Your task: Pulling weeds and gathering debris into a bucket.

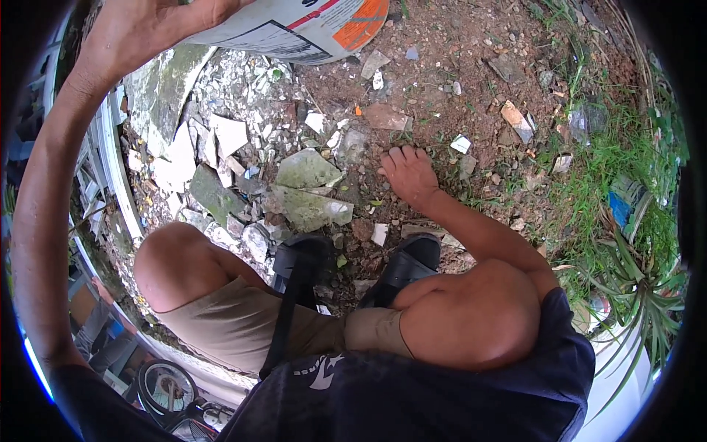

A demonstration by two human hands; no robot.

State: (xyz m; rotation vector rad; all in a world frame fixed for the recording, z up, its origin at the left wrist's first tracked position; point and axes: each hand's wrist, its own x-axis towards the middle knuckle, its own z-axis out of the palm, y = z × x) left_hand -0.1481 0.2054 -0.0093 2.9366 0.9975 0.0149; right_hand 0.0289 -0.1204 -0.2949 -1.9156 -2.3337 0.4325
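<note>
At the upper left my left hand (158, 29) grips a white plastic bucket (258, 35) with an orange and white label; the fingertips are partly cut off by the top edge. My left arm reaches up along the left side. My right hand (410, 175) is down on the soil with its fingers curled, and whatever it may hold is hidden beneath it. Left of it lie mossy flat slab pieces (308, 169). A small white shard (461, 144) lies just to its right, and a flat brownish piece (388, 118) lies beyond it.
White rubble (258, 88) and broken tiles (230, 134) cover the ground at left. Grass (589, 169) and a spiky plant (641, 295) grow at right. My black sandals (412, 261) stand among the debris. A wheel (168, 387) shows at lower left.
</note>
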